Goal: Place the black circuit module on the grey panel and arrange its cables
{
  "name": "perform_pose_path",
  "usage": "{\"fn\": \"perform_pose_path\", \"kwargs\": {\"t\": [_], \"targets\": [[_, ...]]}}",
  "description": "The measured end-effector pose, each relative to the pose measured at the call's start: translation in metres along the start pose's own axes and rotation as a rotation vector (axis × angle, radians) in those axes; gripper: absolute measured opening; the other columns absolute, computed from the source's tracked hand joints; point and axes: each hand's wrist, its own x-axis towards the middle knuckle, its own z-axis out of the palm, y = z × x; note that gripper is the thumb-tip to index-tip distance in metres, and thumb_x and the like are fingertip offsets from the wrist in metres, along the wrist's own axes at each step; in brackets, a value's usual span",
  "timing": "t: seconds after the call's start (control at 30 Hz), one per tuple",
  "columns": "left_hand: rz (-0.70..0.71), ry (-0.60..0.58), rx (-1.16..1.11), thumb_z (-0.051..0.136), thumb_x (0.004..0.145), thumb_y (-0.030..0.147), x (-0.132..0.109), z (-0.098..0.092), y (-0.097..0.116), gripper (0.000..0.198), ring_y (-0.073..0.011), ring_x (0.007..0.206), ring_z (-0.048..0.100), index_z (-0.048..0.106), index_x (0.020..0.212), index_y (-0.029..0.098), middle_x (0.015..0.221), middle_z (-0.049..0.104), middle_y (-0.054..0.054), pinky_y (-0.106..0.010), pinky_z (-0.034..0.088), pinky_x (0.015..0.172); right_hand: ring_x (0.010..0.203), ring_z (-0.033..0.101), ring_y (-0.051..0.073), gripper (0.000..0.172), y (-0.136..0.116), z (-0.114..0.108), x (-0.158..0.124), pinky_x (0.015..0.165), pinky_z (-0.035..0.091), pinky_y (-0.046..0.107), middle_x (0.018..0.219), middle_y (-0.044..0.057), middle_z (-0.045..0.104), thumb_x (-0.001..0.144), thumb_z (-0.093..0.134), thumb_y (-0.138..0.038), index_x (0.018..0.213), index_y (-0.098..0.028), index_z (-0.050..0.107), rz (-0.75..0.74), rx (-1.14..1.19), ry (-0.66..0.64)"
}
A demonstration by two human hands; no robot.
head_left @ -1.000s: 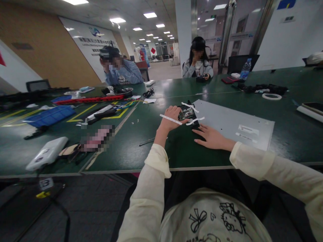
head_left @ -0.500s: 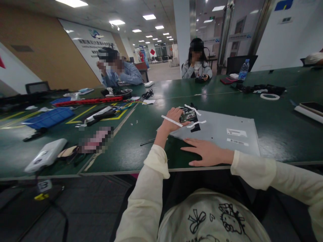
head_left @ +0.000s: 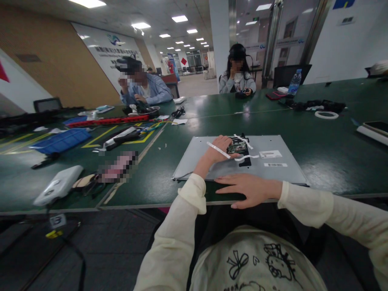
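Resting flat on the green table [head_left: 318, 133], a grey metal panel [head_left: 281, 173] lies directly ahead of the person, long axis running from 9 to 3 o'clock, near edge just short of the table's front edge. A small circuit board [head_left: 238, 146] sits on the panel's upper middle, over a black patch, with white tape strips [head_left: 247, 157] crossing it; which way the board faces cannot be told. Left hand [head_left: 220, 148] lies on the panel at the board's 9 o'clock, fingers curled against the board's edge, a white strip across the back of the hand; whether it pinches anything is not clear. Right hand [head_left: 247, 188] lies open, palm down, fingers spread and pointing toward 9 o'clock, on the panel's near edge at 6 o'clock from the board, gripping nothing. Containers: a blue plastic tray [head_left: 60, 140] at far 9 o'clock, contents not readable; a clear water bottle [head_left: 294, 82] at 1 o'clock, upright, blue label. A white tape roll [head_left: 326, 114] lies at 2 o'clock, well apart from the panel. A white device [head_left: 57, 185] lies at 8 o'clock. Two other people sit across the table at 11 and 12 o'clock.
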Motion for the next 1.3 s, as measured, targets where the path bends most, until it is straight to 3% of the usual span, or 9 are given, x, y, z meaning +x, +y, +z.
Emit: {"fn": "perform_pose_path", "kwargs": {"t": [0.53, 0.63, 0.77, 0.83, 0.93, 1.13, 1.2, 1.3], "targets": [[0.011, -0.092, 0.03, 0.054, 0.091, 0.059, -0.005, 0.01, 0.009, 0.052, -0.0291, 0.107, 0.055, 0.06, 0.111, 0.012, 0.111, 0.063, -0.016, -0.041, 0.042, 0.095, 0.146, 0.033, 0.022, 0.058, -0.005, -0.006, 0.001, 0.12, 0.029, 0.041, 0.16, 0.002, 0.031, 0.093, 0.062, -0.042, 0.148, -0.031, 0.049, 0.058, 0.083, -0.011], [-0.027, -0.117, 0.023, 0.059, 0.088, 0.058, -0.005, 0.004, 0.013, 0.052, -0.0291, 0.108, 0.056, 0.059, 0.116, 0.013, 0.115, 0.061, -0.016, -0.042, 0.043, 0.097, 0.146, 0.033, 0.023, 0.058, -0.004, -0.008, 0.002, 0.12, 0.029, 0.041, 0.16, 0.004, 0.032, 0.093, 0.062, -0.04, 0.148, -0.029, 0.05, 0.042, 0.091, -0.009], [-0.107, -0.086, 0.019, 0.062, 0.088, 0.052, -0.014, -0.019, 0.019, 0.052, -0.0297, 0.116, 0.055, 0.056, 0.124, 0.015, 0.124, 0.059, -0.016, -0.043, 0.044, 0.099, 0.146, 0.032, 0.023, 0.058, 0.0, -0.007, 0.001, 0.12, 0.029, 0.043, 0.159, 0.008, 0.034, 0.094, 0.061, -0.04, 0.148, -0.023, 0.049, 0.007, 0.079, 0.005], [-0.171, -0.032, 0.029, 0.06, 0.09, 0.048, -0.031, -0.032, 0.019, 0.049, -0.0299, 0.121, 0.053, 0.055, 0.127, 0.016, 0.129, 0.057, -0.016, -0.044, 0.044, 0.101, 0.146, 0.032, 0.023, 0.058, 0.002, -0.007, 0.001, 0.12, 0.029, 0.042, 0.159, 0.009, 0.035, 0.094, 0.061, -0.04, 0.148, -0.022, 0.049, 0.0, 0.076, 0.004], [-0.288, -0.001, 0.045, 0.057, 0.092, 0.044, -0.076, -0.046, 0.01, 0.043, -0.0304, 0.12, 0.055, 0.058, 0.125, 0.017, 0.129, 0.058, -0.015, -0.046, 0.046, 0.102, 0.145, 0.034, 0.023, 0.059, 0.004, -0.007, 0.0, 0.119, 0.03, 0.042, 0.158, 0.011, 0.035, 0.095, 0.06, -0.04, 0.148, -0.019, 0.049, -0.013, 0.079, -0.009], [-0.524, 0.154, -0.142, 0.049, 0.095, 0.043, -0.182, -0.048, -0.005, 0.038, -0.0259, 0.127, 0.055, 0.06, 0.121, 0.019, 0.13, 0.062, -0.012, -0.045, 0.044, 0.11, 0.143, 0.038, 0.023, 0.057, 0.005, -0.009, -0.001, 0.118, 0.031, 0.045, 0.157, 0.008, 0.038, 0.094, 0.06, -0.042, 0.148, -0.025, 0.049, 0.029, 0.124, -0.013], [-0.576, 0.177, -0.199, 0.048, 0.094, 0.045, -0.202, -0.047, -0.003, 0.042, -0.0255, 0.128, 0.055, 0.058, 0.125, 0.018, 0.135, 0.061, -0.012, -0.046, 0.043, 0.112, 0.143, 0.037, 0.023, 0.057, 0.004, -0.011, 0.0, 0.118, 0.03, 0.045, 0.157, 0.008, 0.038, 0.094, 0.06, -0.041, 0.148, -0.026, 0.049, 0.035, 0.129, -0.018], [-0.612, 0.163, -0.272, 0.047, 0.094, 0.046, -0.212, -0.047, -0.001, 0.046, -0.025, 0.127, 0.057, 0.058, 0.129, 0.018, 0.136, 0.062, -0.011, -0.045, 0.043, 0.113, 0.144, 0.037, 0.023, 0.057, 0.002, -0.012, 0.0, 0.118, 0.031, 0.045, 0.157, 0.007, 0.037, 0.094, 0.06, -0.04, 0.148, -0.026, 0.049, 0.045, 0.125, -0.026]]}}
